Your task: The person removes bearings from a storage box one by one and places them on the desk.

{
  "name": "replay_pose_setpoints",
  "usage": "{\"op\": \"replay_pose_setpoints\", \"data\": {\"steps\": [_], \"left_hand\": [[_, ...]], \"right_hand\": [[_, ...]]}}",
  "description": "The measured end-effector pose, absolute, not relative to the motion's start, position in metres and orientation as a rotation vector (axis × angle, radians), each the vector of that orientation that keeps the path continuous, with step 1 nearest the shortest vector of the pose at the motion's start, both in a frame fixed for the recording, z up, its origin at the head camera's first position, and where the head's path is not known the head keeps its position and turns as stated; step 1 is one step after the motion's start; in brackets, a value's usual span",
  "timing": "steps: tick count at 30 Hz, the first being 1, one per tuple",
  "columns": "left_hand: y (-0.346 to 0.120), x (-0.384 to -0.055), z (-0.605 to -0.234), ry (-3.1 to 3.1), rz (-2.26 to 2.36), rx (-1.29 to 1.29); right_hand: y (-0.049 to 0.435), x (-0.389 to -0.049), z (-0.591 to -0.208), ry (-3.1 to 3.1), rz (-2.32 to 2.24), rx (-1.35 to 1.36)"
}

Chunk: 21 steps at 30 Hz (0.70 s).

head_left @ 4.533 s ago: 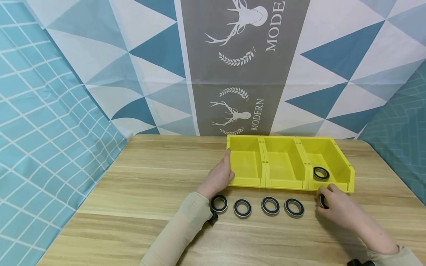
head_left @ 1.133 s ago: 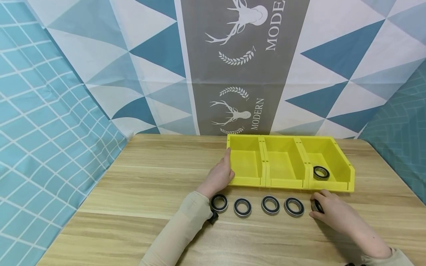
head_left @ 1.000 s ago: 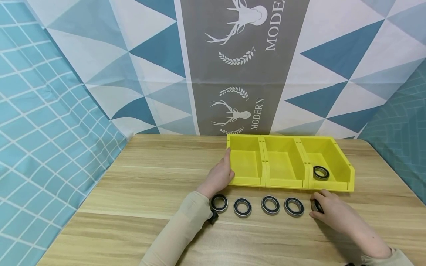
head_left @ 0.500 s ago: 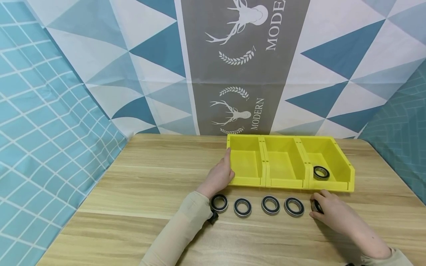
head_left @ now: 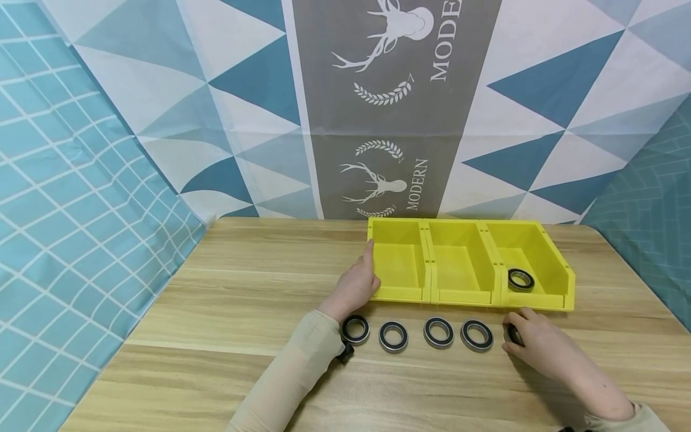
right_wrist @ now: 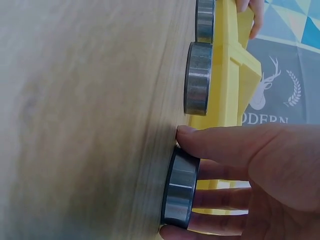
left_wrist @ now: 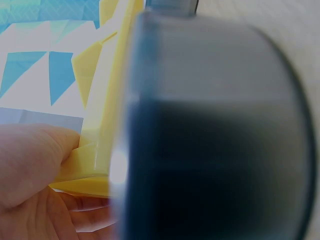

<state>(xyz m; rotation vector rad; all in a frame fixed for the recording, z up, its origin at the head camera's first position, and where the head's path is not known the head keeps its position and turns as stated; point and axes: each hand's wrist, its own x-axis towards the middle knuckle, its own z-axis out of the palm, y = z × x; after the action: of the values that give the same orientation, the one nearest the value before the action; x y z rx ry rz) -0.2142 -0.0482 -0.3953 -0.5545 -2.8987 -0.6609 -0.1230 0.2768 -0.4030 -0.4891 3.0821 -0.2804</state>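
My left hand (head_left: 353,288) grips the left end of a yellow three-compartment bin (head_left: 399,295); in the left wrist view the thumb (left_wrist: 37,155) lies on one side of its wall and the fingers on the other. Below the right compartment, my right hand (head_left: 545,345) pinches a ball bearing (right_wrist: 181,187) between thumb and fingertips, at the tabletop. The hand partly covers this bearing in the head view. Another bearing (head_left: 520,279) lies flat inside the right compartment. The left and middle compartments hold nothing visible.
Several more bearings lie in a row before the bin: one by the left wrist (head_left: 355,330), then others (head_left: 393,337) (head_left: 438,333), the last one (head_left: 477,336) just left of my right hand. A patterned cloth (head_left: 259,120) hangs behind the wooden table (head_left: 243,288).
Since the oldest frame, my right hand has shifted slightly left and toward me with the bearing. Over the last second both hands stay nearly still, and the left keeps its grip on the bin.
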Motion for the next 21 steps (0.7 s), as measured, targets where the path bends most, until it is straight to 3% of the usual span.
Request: {"op": "replay_pose_setpoints", "data": {"steps": [21], "left_hand": [[-0.0481,-0.2161,-0.3976,-2.907,-0.662,-0.551]], "right_hand": [[0.2777,-0.1222,-0.4022,3.083,-0.286,-0.507]]}}
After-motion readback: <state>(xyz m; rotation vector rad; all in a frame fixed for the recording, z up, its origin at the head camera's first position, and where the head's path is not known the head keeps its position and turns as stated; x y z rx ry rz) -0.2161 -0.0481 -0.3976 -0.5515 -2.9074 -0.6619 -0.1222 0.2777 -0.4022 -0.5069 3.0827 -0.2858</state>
